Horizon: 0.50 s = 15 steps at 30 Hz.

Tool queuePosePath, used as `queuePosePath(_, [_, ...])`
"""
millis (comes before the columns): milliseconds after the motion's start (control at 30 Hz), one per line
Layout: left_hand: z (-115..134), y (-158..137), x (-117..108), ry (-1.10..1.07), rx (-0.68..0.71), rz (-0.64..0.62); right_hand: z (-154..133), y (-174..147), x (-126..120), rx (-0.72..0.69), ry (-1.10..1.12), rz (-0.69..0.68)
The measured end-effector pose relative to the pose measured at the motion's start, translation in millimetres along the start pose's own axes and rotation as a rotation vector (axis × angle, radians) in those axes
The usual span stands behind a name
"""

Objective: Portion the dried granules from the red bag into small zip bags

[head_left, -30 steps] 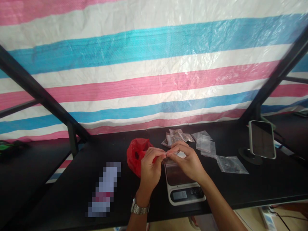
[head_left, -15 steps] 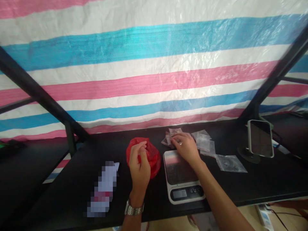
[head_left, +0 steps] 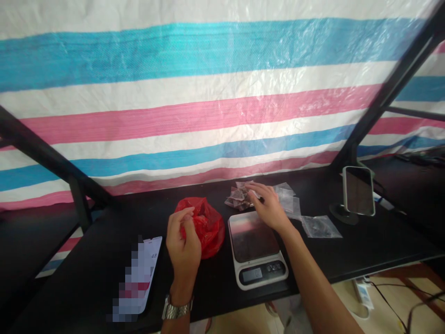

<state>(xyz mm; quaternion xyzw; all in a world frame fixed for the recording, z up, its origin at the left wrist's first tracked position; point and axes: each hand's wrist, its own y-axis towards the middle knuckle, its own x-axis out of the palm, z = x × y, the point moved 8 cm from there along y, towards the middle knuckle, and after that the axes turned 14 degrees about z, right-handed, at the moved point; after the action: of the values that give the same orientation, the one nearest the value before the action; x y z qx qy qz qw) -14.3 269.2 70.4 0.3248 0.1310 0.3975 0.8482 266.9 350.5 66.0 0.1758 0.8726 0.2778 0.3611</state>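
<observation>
Packets: the small filled packets (head_left: 237, 197) are heaped just below the middle of the frame, behind the scale (head_left: 252, 239); their contents show brownish through clear film.
Right hand: the right hand (head_left: 267, 204) is placed at the right side of the heap, its fingers bent and loosely spread; whether a packet is pinched beneath them cannot be told.
Left hand: the left hand (head_left: 184, 239) is half curled at the left of the red bag (head_left: 212, 234), with thumb and fingers apart and nothing seen gripped; contact with the bag cannot be confirmed.
Handling at the heap: a packet is judged best held by its edge with light fingertips, so that the film is not pressed and its neighbours are not dragged along.
Scale plate: nothing is seen resting on it; the forearm, passing along its right side, should be carried high enough that the plate is not brushed.
Display: digits are shown but blurred; a settled reading should be awaited whenever something is weighed.
Clear bags: the flat clear bags (head_left: 291, 205) are spread right of the hand; filled packets are best grouped apart from them, so that the two are not mixed.
</observation>
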Motion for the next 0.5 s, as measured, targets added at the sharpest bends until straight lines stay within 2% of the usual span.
queuePosePath(100, [-1,6,-11,0.012,0.023,0.065,42,-3,-37,0.185,-0.224,0.093])
queuePosePath(167, [-2,10,-18,0.039,0.045,0.099,70,-13,-52,0.292,-0.428,0.009])
queuePosePath(233, [-3,13,-24,0.088,0.077,0.117,87,-23,-61,0.337,-0.539,-0.083])
queuePosePath(367, [-8,16,-31,0.169,0.128,0.106,100,-32,-64,0.38,-0.574,-0.156])
queuePosePath(500, [0,18,-32,0.143,0.198,0.084,98,-25,-76,0.428,-0.558,-0.071])
